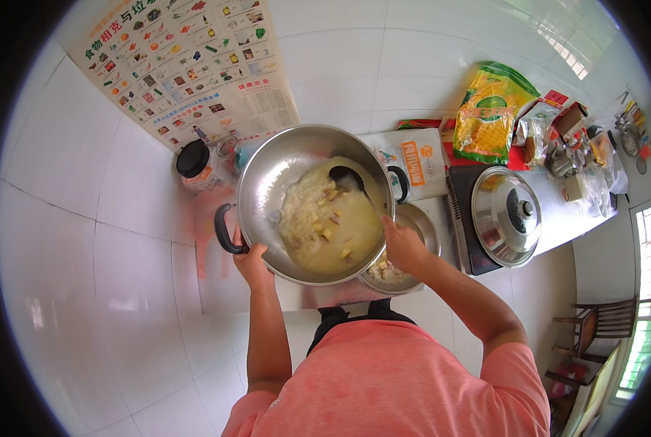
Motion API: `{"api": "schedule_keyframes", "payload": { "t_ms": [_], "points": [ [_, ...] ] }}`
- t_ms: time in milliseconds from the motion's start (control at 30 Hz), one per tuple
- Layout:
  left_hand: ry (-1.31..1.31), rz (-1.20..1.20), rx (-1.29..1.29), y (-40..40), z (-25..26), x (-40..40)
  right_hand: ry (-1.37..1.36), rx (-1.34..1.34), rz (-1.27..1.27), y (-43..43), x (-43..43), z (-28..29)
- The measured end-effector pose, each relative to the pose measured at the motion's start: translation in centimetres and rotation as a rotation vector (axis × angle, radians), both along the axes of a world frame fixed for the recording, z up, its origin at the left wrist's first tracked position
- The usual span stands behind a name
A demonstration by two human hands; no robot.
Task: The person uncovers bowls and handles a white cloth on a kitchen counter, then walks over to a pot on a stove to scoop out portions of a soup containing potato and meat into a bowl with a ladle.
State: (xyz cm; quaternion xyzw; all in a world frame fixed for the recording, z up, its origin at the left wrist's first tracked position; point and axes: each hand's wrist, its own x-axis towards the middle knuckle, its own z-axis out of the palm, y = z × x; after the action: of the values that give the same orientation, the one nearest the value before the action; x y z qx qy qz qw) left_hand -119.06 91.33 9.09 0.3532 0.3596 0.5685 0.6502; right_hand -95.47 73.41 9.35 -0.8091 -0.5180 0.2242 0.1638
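Observation:
A large stainless-steel pot (265,191) with black handles is tilted in front of me, holding pale liquid with rice-like grains and yellowish chunks (325,232). My left hand (252,265) grips its rim beside the left handle. In my right hand (406,246) is the handle of a black ladle (346,177), whose bowl dips into the liquid. Partly beneath the pot, at its right, a metal bowl (433,235) contains similar grains and chunks. How the pot is supported from below is hidden.
Right of the bowl, a domed steel lid (505,240) rests on a black cooktop (462,188). Behind stand a yellow-green food bag (489,114) and a white printed bag (429,164). A black-lidded jar (193,158) is at the left. A wooden chair (587,328) stands far right.

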Motion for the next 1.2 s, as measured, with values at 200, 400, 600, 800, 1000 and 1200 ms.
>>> {"api": "schedule_keyframes", "payload": {
  "t_ms": [200,400,600,800,1000,1200],
  "points": [
    [-0.001,-0.028,0.019,0.2,-0.5,-0.5,0.787,-0.119,-0.162,0.1,-1.1,1.9],
    [-0.012,-0.019,0.017,0.0,-0.3,-0.5,1.060,-0.239,-0.219,-0.7,0.2,6.1],
    [-0.020,-0.017,0.016,-0.2,0.0,-0.1,1.140,-0.098,-0.328,-3.4,1.1,8.0],
    [-0.023,-0.021,0.011,0.0,-0.5,-0.8,1.059,-0.186,-0.374,-7.3,1.9,13.9],
    [0.022,0.021,-0.032,0.1,-1.0,-1.1,1.065,-0.186,-0.466,-13.7,2.4,14.2],
    [0.003,0.006,-0.012,0.0,-0.9,-1.2,0.981,-0.230,-0.569,-17.5,1.1,9.1]
  ]
}}
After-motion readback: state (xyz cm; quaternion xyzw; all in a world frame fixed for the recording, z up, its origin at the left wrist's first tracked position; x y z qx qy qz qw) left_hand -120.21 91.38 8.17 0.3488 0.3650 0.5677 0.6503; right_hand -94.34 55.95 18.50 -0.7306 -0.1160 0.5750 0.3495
